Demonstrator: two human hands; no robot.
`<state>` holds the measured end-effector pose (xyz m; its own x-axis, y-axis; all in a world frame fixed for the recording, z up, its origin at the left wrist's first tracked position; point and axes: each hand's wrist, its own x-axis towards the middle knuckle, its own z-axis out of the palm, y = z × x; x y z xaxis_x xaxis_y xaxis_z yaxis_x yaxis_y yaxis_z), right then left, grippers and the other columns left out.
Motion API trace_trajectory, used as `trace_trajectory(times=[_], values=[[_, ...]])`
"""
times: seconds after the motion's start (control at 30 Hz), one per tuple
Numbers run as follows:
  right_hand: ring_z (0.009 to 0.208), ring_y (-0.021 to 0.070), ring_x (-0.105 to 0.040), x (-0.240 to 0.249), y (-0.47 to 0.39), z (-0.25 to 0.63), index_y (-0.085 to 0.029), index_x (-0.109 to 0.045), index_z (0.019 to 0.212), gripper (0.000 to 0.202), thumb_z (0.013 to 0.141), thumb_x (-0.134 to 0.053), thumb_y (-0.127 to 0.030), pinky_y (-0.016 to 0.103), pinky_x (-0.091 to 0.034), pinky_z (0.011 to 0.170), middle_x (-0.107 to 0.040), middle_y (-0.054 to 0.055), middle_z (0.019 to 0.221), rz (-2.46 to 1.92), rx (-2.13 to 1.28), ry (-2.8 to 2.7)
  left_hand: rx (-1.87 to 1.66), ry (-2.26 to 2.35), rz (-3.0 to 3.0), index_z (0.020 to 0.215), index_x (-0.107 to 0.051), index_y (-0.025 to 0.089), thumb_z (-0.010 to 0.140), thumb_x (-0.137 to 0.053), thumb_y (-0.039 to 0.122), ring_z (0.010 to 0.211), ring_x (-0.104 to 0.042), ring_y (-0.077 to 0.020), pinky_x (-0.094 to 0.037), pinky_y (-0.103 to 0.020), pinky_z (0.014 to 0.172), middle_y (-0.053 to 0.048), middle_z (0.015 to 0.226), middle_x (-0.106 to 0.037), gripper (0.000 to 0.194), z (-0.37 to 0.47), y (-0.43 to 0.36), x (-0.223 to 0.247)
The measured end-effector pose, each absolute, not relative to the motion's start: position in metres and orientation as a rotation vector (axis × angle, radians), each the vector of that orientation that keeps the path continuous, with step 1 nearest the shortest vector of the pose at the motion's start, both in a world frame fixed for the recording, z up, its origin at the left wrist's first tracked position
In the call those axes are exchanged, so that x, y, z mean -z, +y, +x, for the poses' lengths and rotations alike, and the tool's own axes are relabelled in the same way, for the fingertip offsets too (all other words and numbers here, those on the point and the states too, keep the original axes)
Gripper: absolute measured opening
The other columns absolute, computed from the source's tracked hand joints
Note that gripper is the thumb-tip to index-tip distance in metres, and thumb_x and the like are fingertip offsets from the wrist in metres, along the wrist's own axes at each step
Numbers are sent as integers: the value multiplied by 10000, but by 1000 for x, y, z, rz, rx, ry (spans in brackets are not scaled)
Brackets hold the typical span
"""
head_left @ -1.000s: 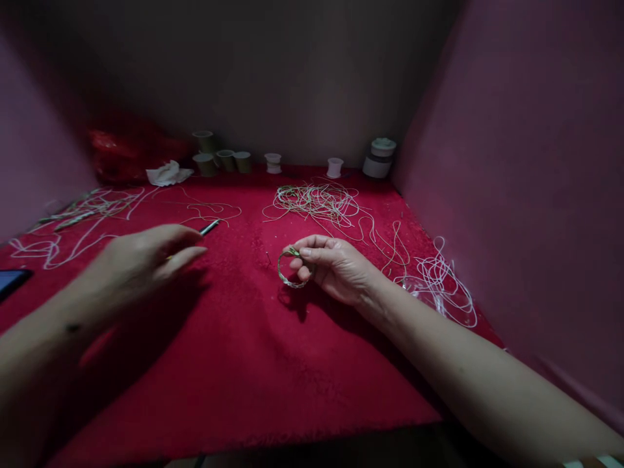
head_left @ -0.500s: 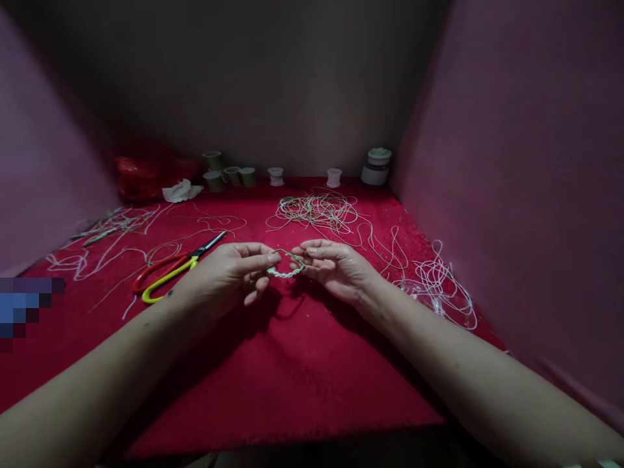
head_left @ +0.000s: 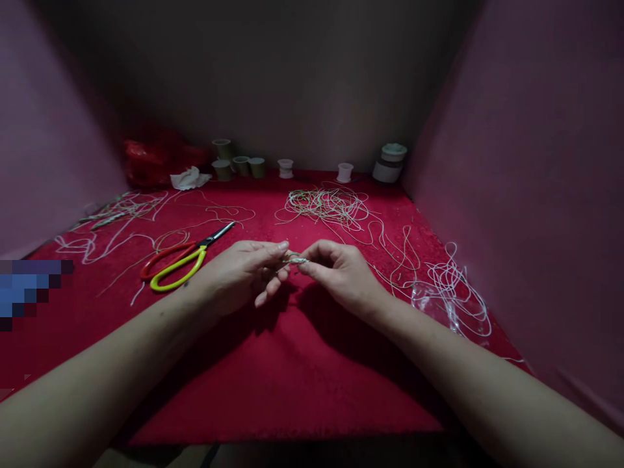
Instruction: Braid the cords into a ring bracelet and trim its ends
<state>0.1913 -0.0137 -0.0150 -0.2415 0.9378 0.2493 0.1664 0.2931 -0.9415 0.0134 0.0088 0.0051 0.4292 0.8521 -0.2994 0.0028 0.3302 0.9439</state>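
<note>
Between my hands, above the red cloth, is a small braided cord bracelet (head_left: pixel 297 260) in white and green. My left hand (head_left: pixel 251 266) pinches its left side between thumb and forefinger, the other fingers loosely curled below. At the bracelet's right end, my right hand (head_left: pixel 338 270) closes thumb and forefinger on it. Most of the loop is seen edge-on or hidden by my fingers. Just left of my left wrist lie scissors (head_left: pixel 195 254) with one red and one yellow handle.
Tangled cords (head_left: pixel 326 209) lie beyond my hands, with white cord (head_left: pixel 455 286) and clear plastic (head_left: pixel 431 305) at right. More cord (head_left: pixel 80 248) lies at left. Several spools (head_left: pixel 223 170), crumpled tissue (head_left: pixel 190 179), a red bag (head_left: pixel 151 159) and a jar (head_left: pixel 389 166) line the back. Pink walls flank the table.
My right hand has turned and closed its thumb and forefinger on the bracelet's right end. The bracelet's open loop has flattened to a narrow strip in view. The camera view has shifted slightly.
</note>
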Motion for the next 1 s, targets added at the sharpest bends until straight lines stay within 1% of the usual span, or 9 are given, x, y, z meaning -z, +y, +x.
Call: trace_trajectory(times=[0.07,0.13,0.2,0.3,0.43,0.5,0.6,0.8,1.0], values=[[561,96,-471,13,-12,192,-172,-593,704,182,775,-686,-311,249,-381,554,-570,-16,645,-1063,-1244,-1462,-671,978,1081,761,-658,124,830,-641,386,393,-464,-66,-368,-157,296,-3,609,-567,271,11,8,-6],[487,69,-410,12,-11,192,-163,-583,676,237,738,-721,-346,227,-334,480,-525,-39,581,-1086,-1334,-1364,-655,984,1092,773,-658,130,812,-660,418,396,-446,-62,-355,-155,302,12,592,-533,290,10,7,-6],[439,54,-390,13,-11,191,-160,-574,665,237,720,-731,-328,215,-312,432,-519,-47,556,-1076,-1387,-1316,-650,995,1135,770,-654,138,791,-682,426,383,-418,-59,-339,-154,308,29,545,-497,290,9,5,-6],[397,47,-395,15,-11,190,-159,-570,672,189,713,-716,-271,202,-305,386,-531,-50,547,-1067,-1435,-1292,-627,1039,1213,787,-664,147,775,-709,384,378,-390,-57,-328,-152,331,41,481,-477,241,10,2,-6],[377,44,-410,15,-11,190,-154,-582,714,160,705,-710,-250,187,-319,364,-544,-53,539,-1035,-1485,-1314,-626,1054,1277,729,-655,141,789,-686,366,376,-384,-61,-320,-157,349,29,440,-487,235,12,1,-6],[369,49,-435,14,-12,191,-154,-589,762,147,693,-700,-221,182,-325,345,-588,-40,569,-1015,-1535,-1311,-615,1062,1312,714,-648,138,800,-668,375,368,-387,-63,-317,-165,353,23,437,-498,253,12,2,-6],[377,70,-501,13,-13,192,-162,-583,816,150,688,-658,-182,184,-372,330,-656,-10,647,-970,-1636,-1263,-606,1083,1334,726,-649,139,814,-646,391,376,-395,-65,-314,-168,367,21,451,-503,267,11,2,-6],[435,91,-587,17,-10,194,-158,-560,787,128,699,-649,-184,189,-471,378,-675,12,695,-861,-1789,-1124,-618,1106,1357,718,-642,142,834,-612,388,395,-407,-65,-310,-164,382,19,473,-514,274,13,-2,-8],[454,119,-619,21,-6,194,-149,-557,784,131,705,-639,-213,211,-503,388,-679,27,674,-744,-1858,-1047,-628,1133,1445,728,-641,151,856,-582,403,415,-416,-76,-325,-173,393,15,495,-529,289,15,-4,-11]])
